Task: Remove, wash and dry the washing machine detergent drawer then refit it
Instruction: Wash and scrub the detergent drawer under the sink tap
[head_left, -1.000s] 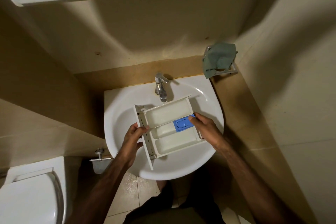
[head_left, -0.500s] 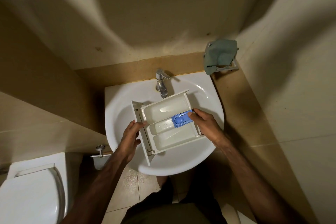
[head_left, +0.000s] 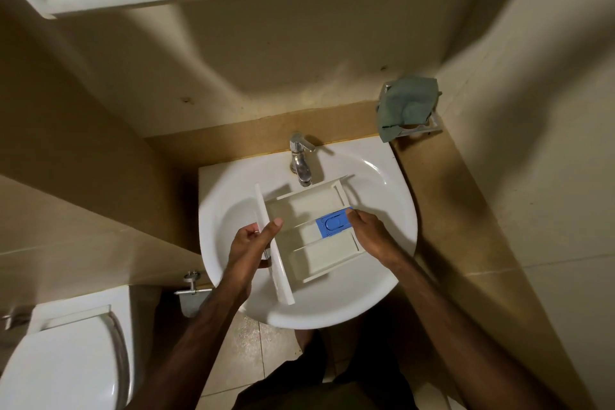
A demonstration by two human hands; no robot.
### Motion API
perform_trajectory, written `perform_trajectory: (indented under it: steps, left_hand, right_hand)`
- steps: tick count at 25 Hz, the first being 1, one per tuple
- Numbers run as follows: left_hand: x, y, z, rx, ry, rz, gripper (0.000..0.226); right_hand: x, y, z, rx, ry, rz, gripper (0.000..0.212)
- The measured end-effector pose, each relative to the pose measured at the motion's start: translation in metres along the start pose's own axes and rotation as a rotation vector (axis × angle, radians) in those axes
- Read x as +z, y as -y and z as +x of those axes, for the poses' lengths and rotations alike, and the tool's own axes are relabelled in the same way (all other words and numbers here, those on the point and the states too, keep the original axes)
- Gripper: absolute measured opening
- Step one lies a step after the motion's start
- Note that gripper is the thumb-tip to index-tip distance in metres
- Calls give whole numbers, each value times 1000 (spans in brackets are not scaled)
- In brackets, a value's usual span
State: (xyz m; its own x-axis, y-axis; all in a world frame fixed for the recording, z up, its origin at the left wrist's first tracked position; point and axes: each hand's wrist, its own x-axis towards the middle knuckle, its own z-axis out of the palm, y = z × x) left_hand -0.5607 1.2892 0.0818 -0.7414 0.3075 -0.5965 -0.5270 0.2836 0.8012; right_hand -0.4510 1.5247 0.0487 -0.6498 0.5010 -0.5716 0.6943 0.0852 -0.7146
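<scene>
White plastic detergent drawer (head_left: pixel 309 210) gripped between left hand (head_left: pixel 253 243) and right hand (head_left: pixel 369 236), above white ceramic basin (head_left: pixel 392 196); chrome tap (head_left: pixel 301 160) beyond hands.

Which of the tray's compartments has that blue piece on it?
The narrow middle compartment of the drawer: the blue cap covers its right end, by the right hand. The two wider compartments beside it are plain white.
</scene>
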Motion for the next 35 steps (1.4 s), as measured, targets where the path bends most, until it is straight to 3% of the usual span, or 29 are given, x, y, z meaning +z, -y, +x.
perform_trajectory:
  steps: [2,6,8,14,18,20,24,28,32,35]
  left_hand:
    - [0,-6,-3,24,-25,27,50]
    - [2,-12,-8,24,-59,124,89]
    - [7,-15,-11,17,-99,149,93]
    - [9,-23,-14,-95,-120,107,73]
    - [8,-30,-23,-142,-67,105,79]
    - [6,-40,-25,-152,-3,40,64]
    - [13,-59,-29,-61,46,46,12]
    - [27,-71,-35,-40,120,0,17]
    - [41,-76,-38,-24,177,-27,23]
    - [54,-80,-45,-10,201,-17,25]
  right_hand:
    - [5,8,5,-8,5,-58,45]
    - [11,9,9,-3,3,-87,45]
    - [12,5,10,13,16,-108,46]
    - [10,14,11,15,20,-217,52]
    - [10,11,9,-3,28,-259,47]
    - [6,7,5,10,31,-211,44]
    - [-1,4,-1,65,109,-60,35]
    - [-10,-3,-13,110,136,79,41]
    - [-20,-3,-33,63,87,235,28]
    - [-35,15,-54,70,11,374,44]
